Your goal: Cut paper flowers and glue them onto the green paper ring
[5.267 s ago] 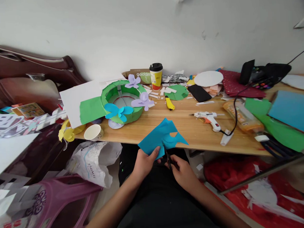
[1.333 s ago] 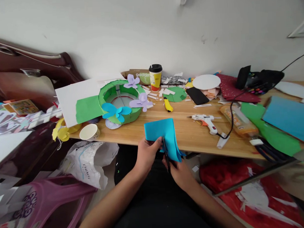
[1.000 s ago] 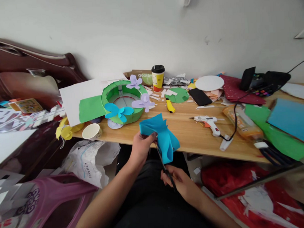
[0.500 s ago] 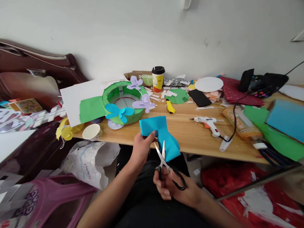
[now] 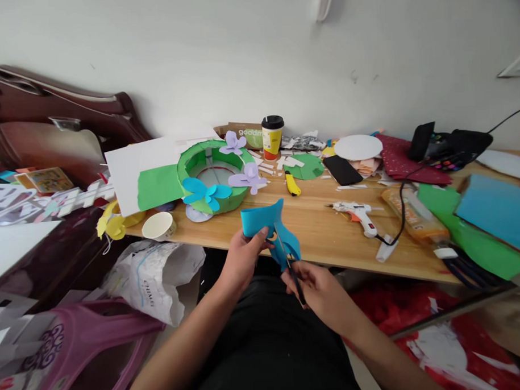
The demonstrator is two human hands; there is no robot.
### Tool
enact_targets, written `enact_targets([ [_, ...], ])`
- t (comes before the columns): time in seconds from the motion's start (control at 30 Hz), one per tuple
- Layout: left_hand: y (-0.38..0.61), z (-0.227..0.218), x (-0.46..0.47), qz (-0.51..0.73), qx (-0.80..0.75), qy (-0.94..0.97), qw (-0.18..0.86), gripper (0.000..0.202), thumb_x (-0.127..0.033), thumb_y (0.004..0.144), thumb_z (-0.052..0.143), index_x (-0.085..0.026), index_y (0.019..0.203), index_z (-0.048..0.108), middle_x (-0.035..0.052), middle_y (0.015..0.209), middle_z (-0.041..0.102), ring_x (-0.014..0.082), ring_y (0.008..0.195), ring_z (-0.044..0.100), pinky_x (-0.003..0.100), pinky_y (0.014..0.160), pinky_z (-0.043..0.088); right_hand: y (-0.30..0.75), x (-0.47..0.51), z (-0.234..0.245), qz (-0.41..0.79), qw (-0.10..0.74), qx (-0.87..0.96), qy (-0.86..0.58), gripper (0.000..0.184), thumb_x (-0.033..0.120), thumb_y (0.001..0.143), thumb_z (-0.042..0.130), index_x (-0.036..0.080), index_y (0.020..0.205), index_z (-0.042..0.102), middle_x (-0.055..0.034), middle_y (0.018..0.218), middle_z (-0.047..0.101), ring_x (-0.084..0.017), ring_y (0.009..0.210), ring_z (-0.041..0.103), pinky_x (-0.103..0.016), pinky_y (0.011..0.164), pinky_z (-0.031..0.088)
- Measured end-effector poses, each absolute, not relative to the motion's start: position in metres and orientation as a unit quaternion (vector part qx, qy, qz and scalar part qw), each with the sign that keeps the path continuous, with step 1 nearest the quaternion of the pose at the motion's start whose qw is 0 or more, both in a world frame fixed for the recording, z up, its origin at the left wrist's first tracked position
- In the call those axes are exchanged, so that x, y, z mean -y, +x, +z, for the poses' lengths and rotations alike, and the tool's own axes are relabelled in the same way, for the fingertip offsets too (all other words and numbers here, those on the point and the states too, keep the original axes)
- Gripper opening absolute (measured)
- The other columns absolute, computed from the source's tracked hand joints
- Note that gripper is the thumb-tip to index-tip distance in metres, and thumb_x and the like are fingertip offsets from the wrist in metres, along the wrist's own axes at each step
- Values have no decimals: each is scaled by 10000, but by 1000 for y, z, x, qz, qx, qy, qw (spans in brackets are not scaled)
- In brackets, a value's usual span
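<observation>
My left hand (image 5: 242, 258) pinches a folded piece of blue paper (image 5: 265, 224) and holds it up over my lap, just in front of the wooden table's edge (image 5: 330, 255). My right hand (image 5: 318, 287) grips black-handled scissors (image 5: 288, 261), whose blades reach up into the lower part of the blue paper. Both hands are closed on what they hold. Beyond them on the table stands a green paper ring (image 5: 212, 171) decorated with blue and lilac paper flowers.
On the table lie a white glue gun (image 5: 358, 214) with a black cord, a yellow utility knife (image 5: 291, 184), a lidded coffee cup (image 5: 273, 136), a paper cup (image 5: 158, 225), a black phone (image 5: 342, 169) and coloured sheets (image 5: 495, 209). A pink plastic stool (image 5: 81, 349) stands lower left.
My right hand drew the scissors back and opened them half a second ago; now it has brought them up again, blades into the blue paper. My left hand turned and folded the paper.
</observation>
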State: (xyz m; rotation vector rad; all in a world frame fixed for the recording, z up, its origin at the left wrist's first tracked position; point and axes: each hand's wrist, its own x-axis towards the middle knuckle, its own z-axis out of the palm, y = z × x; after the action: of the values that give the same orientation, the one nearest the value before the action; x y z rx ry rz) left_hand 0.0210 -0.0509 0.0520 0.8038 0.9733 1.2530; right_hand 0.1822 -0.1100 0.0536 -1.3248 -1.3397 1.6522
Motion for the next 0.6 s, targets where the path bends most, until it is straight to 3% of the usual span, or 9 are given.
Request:
enact_targets([
  [0.2, 19, 52, 55, 556, -414, 382, 611, 248, -356, 776, 722, -159, 921, 680, 69, 922, 702, 209, 868, 657, 387, 837, 538, 178, 129, 53, 639, 269, 504, -515, 369, 552, 852, 577, 185, 885, 572, -22, 764, 601, -110, 550, 492, -232, 500, 427],
  [0.4, 2, 46, 47, 494, -473, 656, 320, 116, -227, 775, 675, -217, 883, 720, 85, 1068, 696, 269, 1115, 565, 418, 1003, 407, 197, 158, 97, 633, 241, 545, -494, 262, 470, 875, 596, 217, 938, 624, -54, 829, 655, -149, 628, 565, -257, 559, 447],
  [0.5, 1, 45, 47, 439, -516, 631, 379, 159, -319, 814, 646, -183, 737, 672, 55, 734, 680, 218, 750, 626, 329, 720, 489, 207, 146, 107, 573, 207, 616, -500, 220, 431, 839, 666, 215, 873, 642, -43, 804, 659, -163, 671, 573, -250, 564, 432],
  [0.6, 5, 44, 52, 407, -526, 551, 504, 343, -428, 834, 627, -166, 616, 586, 7, 508, 564, 145, 487, 530, 257, 518, 416, 207, 125, 96, 576, 185, 633, -483, 265, 441, 843, 653, 184, 784, 622, -14, 703, 612, -135, 623, 532, -231, 542, 413],
])
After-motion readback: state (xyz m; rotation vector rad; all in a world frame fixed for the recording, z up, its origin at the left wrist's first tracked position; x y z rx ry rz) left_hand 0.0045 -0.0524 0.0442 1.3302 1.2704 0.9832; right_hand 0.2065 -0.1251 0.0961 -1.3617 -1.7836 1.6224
